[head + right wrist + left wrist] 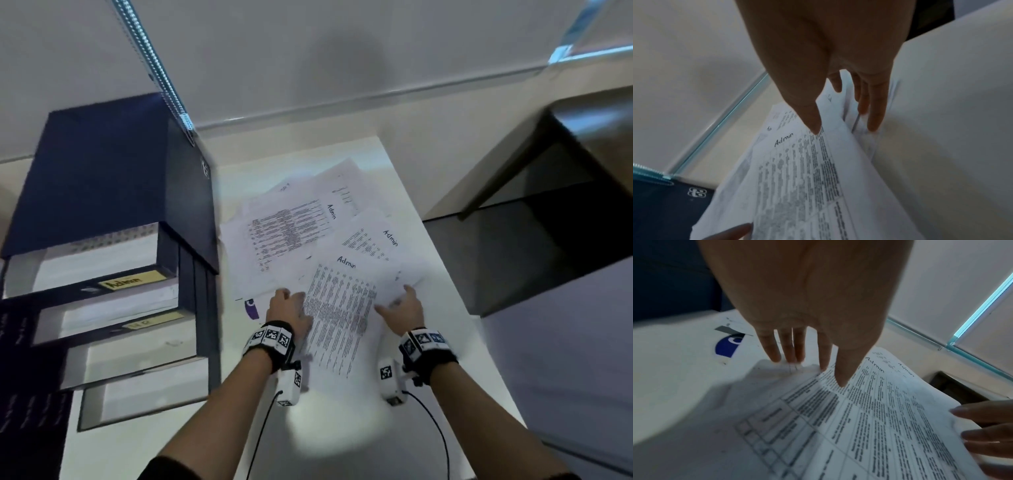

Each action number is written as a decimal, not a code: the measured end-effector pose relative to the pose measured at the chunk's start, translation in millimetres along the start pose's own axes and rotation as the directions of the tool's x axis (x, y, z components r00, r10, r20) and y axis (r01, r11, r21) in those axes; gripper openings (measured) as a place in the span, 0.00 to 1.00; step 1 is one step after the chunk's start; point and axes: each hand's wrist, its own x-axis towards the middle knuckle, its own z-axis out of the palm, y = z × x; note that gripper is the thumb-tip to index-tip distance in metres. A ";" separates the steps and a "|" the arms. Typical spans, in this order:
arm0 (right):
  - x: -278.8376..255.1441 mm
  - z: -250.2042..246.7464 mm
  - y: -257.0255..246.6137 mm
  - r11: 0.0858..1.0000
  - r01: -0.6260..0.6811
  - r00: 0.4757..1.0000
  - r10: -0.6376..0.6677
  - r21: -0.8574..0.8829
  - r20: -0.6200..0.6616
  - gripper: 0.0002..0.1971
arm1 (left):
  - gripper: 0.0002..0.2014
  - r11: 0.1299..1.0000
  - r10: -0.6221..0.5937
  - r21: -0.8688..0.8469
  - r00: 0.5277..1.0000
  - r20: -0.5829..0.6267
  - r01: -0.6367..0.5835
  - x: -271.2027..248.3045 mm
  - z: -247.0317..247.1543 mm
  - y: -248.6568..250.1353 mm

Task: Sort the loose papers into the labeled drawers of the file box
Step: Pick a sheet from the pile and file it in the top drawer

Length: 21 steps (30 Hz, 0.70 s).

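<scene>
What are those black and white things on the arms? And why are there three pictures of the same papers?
No robot here: a person is working with two bare hands. The checkered bands on the wrists carry small cameras, so you get three pictures of one moment. The big picture comes from a camera on the person's head, looking down. The other two come from each wrist, looking along the fingers.

On the white table lies a messy pile of loose papers; several have "Admin" written on top. The left hand and right hand have straight fingers lying on the nearest Admin sheet; whether they have really taken hold of it is hard to tell.

To the left stands a dark blue file box with its drawers pulled open. One drawer's yellow label also says "Admin".
</scene>
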 end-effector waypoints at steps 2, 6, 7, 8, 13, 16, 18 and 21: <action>9.7 4.3 0.8 0.994 -0.020 1.000 0.019 0.107 0.014 0.51 | 0.33 0.998 0.013 -0.053 0.997 -0.074 -0.017 7.8 2.9 7.4; 18.7 9.7 -3.4 0.950 -0.086 0.995 0.095 0.300 -0.017 0.52 | 0.45 1.000 0.012 0.000 0.998 0.058 -0.012 19.2 6.8 15.8; 18.7 10.3 -5.5 0.943 -0.079 0.995 0.097 0.324 -0.040 0.49 | 0.45 0.999 0.024 0.041 0.997 0.070 -0.027 19.2 6.7 17.2; 18.9 11.2 -6.9 0.939 -0.067 0.994 0.093 0.337 -0.061 0.46 | 0.45 0.997 0.037 0.066 0.997 0.070 -0.041 19.1 6.5 18.7; 16.9 6.0 -2.7 0.968 0.111 0.984 -0.139 0.226 0.111 0.32 | 0.40 0.994 -0.070 -0.083 0.997 -0.018 0.069 16.8 -0.1 19.3; 12.2 -5.1 6.2 0.969 0.245 0.839 -0.224 0.023 0.496 0.28 | 0.40 0.982 -0.163 -0.113 0.979 -0.125 0.149 15.1 -10.5 11.4; 9.8 -9.5 15.2 0.955 0.284 0.823 -0.198 -0.084 0.532 0.28 | 0.45 0.977 -0.161 -0.152 0.983 -0.083 0.148 15.1 -11.9 2.1; 4.8 -16.4 25.7 0.983 0.181 0.941 -0.175 0.005 0.289 0.36 | 0.43 0.982 -0.104 -0.159 0.994 0.022 0.106 12.8 -1.7 -3.5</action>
